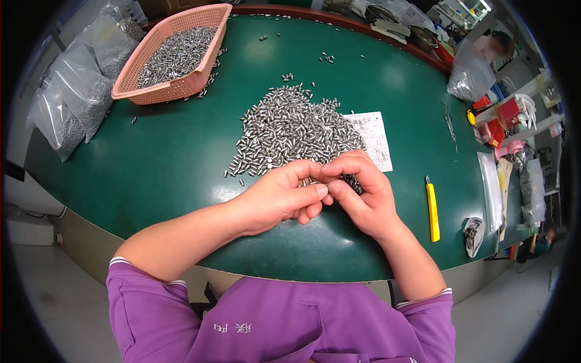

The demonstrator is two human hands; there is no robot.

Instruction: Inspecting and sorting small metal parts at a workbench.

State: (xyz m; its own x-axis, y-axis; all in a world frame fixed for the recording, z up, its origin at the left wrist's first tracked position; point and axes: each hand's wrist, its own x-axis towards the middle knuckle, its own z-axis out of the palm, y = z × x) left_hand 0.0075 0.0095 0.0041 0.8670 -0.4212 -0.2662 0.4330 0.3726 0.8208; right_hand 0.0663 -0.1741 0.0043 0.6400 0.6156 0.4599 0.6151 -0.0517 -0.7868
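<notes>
A heap of small silvery metal pins (290, 124), bullet-like in shape, lies at the middle of the green table. At its near edge my left hand (287, 196) and my right hand (366, 193) meet with their fingertips close together. The left fingers are curled under the thumb. My right thumb and forefinger are bent toward each other near the left fingertips. Bits of metal show in the gaps by the fingers; whether they are held or belong to the heap behind, I cannot tell. A printed paper sheet (376, 142) sticks out from under the heap's right side.
A pink plastic basket (190, 86) full of similar pins stands at the far left, beside clear bags (85, 97) of metal parts. To my right lie a yellow utility knife (432, 212), tweezers (450, 124) and a small crumpled bag (474, 236). A person (493, 45) is at the far right.
</notes>
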